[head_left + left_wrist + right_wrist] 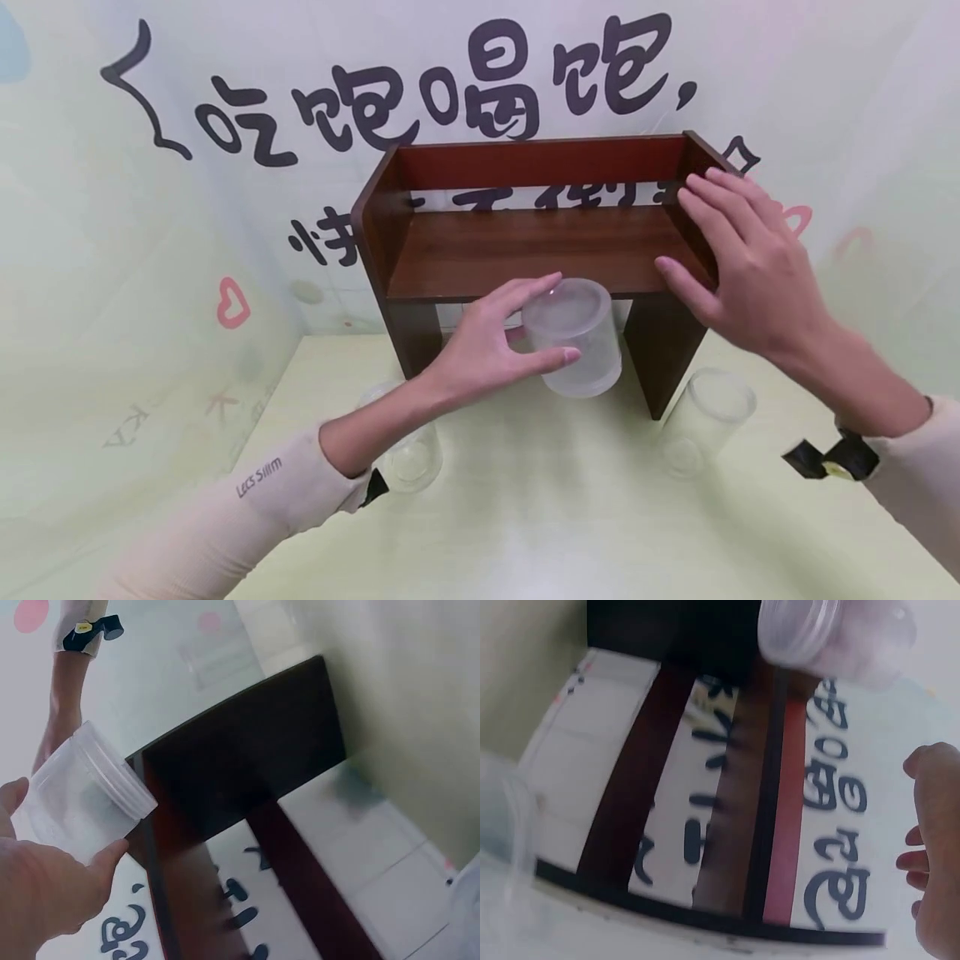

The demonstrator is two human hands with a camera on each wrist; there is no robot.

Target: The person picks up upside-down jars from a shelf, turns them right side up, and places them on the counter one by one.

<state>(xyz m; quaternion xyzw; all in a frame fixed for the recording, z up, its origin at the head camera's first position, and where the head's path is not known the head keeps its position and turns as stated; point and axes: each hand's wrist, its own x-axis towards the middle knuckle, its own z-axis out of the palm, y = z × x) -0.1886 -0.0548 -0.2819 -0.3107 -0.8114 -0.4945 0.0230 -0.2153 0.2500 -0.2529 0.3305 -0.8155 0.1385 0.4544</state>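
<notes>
My left hand point(483, 346) grips a clear plastic jar point(585, 358) between thumb and fingers, raised in front of the brown wooden shelf point(525, 250). In the left wrist view the jar point(79, 791) lies tilted, its ringed end towards the shelf. Beside the shelf's right side panel is my right hand point(757, 267), fingers extended and holding nothing. The right wrist view has this hand point(937, 840) at its right edge, with the held jar point(840, 634) at the top. Whether the right fingers touch the panel cannot be told.
On the pale table point(495, 517) two more clear jars stand: one point(412, 462) at left, partly behind my left forearm, and another point(708, 417) right of the shelf. A printed cloth point(247, 50) with black lettering hangs behind.
</notes>
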